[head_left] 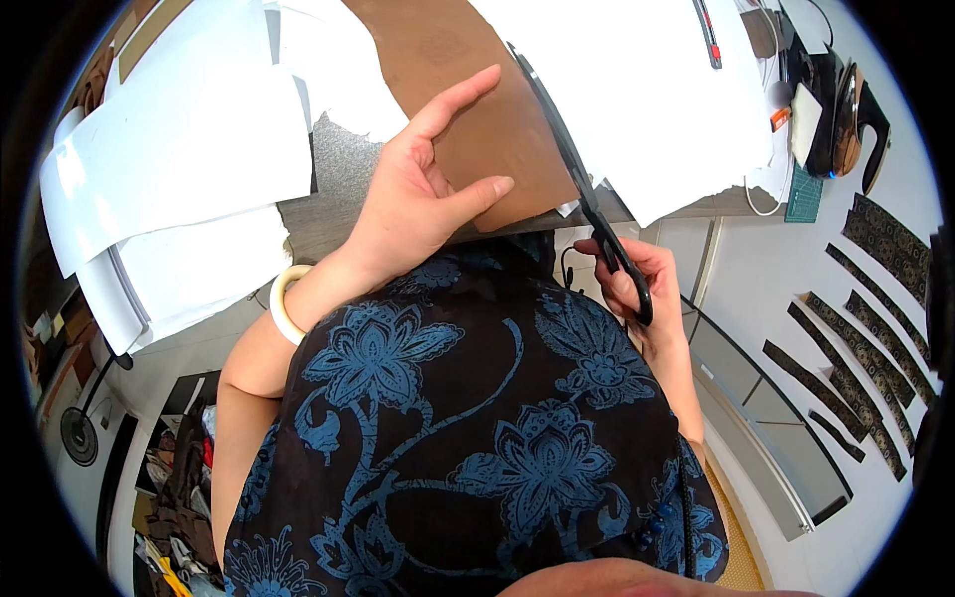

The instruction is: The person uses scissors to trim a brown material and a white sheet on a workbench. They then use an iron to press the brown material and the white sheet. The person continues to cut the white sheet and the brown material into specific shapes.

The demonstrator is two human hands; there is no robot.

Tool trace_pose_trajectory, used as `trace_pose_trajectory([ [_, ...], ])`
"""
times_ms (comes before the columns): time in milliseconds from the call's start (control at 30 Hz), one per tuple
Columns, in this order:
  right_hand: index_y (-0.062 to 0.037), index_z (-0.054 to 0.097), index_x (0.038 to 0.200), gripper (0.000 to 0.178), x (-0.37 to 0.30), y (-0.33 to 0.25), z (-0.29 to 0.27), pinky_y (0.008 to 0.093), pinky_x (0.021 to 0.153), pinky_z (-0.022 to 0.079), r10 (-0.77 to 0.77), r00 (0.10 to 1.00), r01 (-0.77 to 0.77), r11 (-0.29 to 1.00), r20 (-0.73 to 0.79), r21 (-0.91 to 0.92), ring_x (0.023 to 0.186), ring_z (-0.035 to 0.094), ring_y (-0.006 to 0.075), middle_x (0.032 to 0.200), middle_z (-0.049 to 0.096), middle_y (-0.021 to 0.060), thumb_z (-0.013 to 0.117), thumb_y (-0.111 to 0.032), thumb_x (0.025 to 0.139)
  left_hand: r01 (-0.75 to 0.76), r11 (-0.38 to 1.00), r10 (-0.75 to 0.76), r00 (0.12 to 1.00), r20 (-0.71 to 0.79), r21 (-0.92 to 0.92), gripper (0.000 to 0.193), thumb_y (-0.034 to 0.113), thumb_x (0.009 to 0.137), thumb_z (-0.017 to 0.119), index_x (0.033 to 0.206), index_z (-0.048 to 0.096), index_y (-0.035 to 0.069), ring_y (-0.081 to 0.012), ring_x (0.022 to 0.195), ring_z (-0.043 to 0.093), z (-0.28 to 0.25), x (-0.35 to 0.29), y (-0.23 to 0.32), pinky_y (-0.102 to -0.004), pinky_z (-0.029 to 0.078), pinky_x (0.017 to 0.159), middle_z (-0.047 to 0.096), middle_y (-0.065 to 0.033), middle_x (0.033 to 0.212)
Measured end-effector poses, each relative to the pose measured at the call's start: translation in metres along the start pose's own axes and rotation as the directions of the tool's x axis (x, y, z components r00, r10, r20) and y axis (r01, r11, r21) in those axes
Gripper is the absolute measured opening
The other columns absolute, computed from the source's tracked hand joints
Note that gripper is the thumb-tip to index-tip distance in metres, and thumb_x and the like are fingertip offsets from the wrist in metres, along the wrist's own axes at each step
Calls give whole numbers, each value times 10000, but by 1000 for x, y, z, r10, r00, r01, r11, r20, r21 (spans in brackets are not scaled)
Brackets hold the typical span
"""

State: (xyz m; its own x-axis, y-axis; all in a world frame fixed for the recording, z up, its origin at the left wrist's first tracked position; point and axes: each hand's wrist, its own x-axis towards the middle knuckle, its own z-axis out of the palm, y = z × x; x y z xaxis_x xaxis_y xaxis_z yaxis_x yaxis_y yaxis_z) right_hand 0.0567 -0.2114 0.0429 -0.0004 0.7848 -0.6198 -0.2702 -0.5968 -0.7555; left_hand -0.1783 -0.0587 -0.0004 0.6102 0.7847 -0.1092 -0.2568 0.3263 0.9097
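Observation:
My left hand (423,189) lies flat on a brown sheet (468,80) on the table, fingers spread and pressing it down near its front edge. My right hand (637,284) grips the black handles of long black scissors (572,159). The blades run along the brown sheet's right edge, between it and a white sheet (637,90). A cream bangle (284,303) sits on my left wrist. My dark dress with blue flowers fills the lower middle of the view.
Stacked white paper sheets (169,169) cover the table's left part. At the far right stand a black iron (846,109), a small green mat and a red pen (708,35). Dark patterned fabric strips (856,358) lie on the floor to the right. A fan stands at lower left.

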Motion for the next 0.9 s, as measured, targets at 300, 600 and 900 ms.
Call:
trace_pose_trajectory([
  [300, 65, 651, 1203, 398, 3, 1, 9, 178, 424, 269, -15, 1000, 16, 998, -12, 68, 484, 420, -5, 645, 523, -67, 753, -174, 901, 5, 998, -3, 1000, 21, -68, 766, -95, 846, 674, 1524, 341, 31, -175, 1366, 421, 5, -1, 2, -319, 384, 1133, 396, -110, 1515],
  [600, 66, 650, 1201, 367, 2, 1, 11, 182, 418, 276, 2, 999, -2, 1000, -44, 2, 467, 410, 1, 629, 514, -67, 734, -141, 911, 22, 997, -21, 1000, 11, -76, 750, -117, 838, 657, 1508, 345, 8, -194, 1360, 437, 4, -2, 4, -328, 410, 1117, 406, -131, 1506],
  [900, 61, 654, 1197, 338, 4, 1, 10, 178, 422, 287, -26, 1000, 27, 999, -14, 26, 471, 415, 1, 627, 518, -67, 718, -125, 922, -41, 986, 54, 996, -77, 164, 550, 87, 926, 684, 1435, 481, 39, -179, 1301, 490, -4, 7, 16, -294, 437, 1061, 516, -107, 1418],
])
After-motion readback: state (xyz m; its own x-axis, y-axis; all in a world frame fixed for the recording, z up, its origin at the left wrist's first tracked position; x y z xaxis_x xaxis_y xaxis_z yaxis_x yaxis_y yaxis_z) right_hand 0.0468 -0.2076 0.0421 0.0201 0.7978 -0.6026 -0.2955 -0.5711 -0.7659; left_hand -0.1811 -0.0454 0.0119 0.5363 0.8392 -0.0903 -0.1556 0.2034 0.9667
